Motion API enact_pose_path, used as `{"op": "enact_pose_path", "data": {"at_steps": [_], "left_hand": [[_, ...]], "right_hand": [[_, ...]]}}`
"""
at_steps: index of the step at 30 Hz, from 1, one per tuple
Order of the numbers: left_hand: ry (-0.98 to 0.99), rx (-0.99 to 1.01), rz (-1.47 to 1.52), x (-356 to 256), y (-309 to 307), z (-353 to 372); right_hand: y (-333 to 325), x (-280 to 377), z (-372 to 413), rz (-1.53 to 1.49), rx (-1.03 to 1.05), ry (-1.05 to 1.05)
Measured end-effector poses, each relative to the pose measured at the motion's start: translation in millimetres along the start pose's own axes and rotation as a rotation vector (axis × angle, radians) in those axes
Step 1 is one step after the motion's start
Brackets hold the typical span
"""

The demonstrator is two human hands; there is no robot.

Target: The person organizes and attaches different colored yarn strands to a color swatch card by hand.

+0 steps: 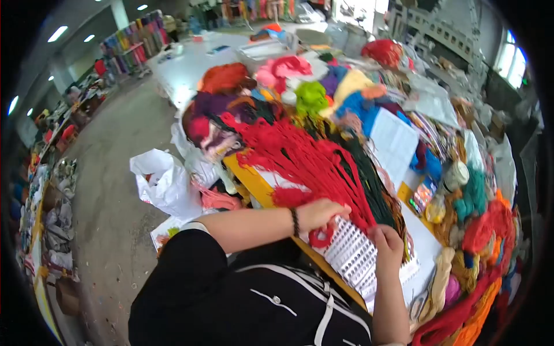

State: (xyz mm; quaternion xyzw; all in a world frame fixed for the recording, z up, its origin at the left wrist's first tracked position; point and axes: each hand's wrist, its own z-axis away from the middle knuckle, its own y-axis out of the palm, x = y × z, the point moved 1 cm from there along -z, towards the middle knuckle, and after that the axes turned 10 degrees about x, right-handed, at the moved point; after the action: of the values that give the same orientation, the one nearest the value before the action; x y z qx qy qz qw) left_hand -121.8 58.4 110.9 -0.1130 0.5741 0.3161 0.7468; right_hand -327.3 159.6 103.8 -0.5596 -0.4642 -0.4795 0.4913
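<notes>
Left hand (323, 214) bent in, fingers pinched on red yarn (306, 161). Right hand (388, 245) curled over white card (355, 259), grip hard to tell. Yarn long, stringy, fanned out.

Yarn workshop: table (190, 63) heaped with coloured yarn skeins (300, 98), thread-stocked wall shelves (135, 43).
</notes>
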Motion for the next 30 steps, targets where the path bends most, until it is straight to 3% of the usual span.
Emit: {"op": "enact_pose_path", "data": {"at_steps": [1,2,3,4,8,9,11,15,20,26,30], "left_hand": [[0.149,0.006,-0.178,-4,-4,-2],[0.465,0.051,-0.549,-7,-11,-1],[0.493,0.020,-0.506,-13,-6,3],[0.228,0.120,0.010,-27,5,13],[0.253,0.262,0.218,-36,27,27],[0.246,0.235,0.238,-33,30,27],[0.228,0.218,0.262,-28,31,24],[0.233,0.208,0.171,-18,34,21],[0.177,0.226,0.080,-14,26,24],[0.243,0.144,0.313,-15,40,25],[0.282,0.063,0.204,-12,44,22]], "right_hand": [[6,16,-1,0.106,0.007,-0.049],[11,22,-3,0.095,0.001,-0.049],[16,33,-4,0.054,0.011,-0.019],[21,34,-5,-0.006,-0.014,-0.011],[45,40,-5,-0.174,0.072,-0.020],[49,41,-3,-0.174,0.034,0.006],[56,45,-2,-0.473,0.149,0.087],[57,36,-1,-0.567,0.178,0.156],[56,41,4,-0.574,0.123,0.124],[55,37,9,-0.661,0.025,0.114],[53,34,11,-0.624,0.052,0.104]]}}
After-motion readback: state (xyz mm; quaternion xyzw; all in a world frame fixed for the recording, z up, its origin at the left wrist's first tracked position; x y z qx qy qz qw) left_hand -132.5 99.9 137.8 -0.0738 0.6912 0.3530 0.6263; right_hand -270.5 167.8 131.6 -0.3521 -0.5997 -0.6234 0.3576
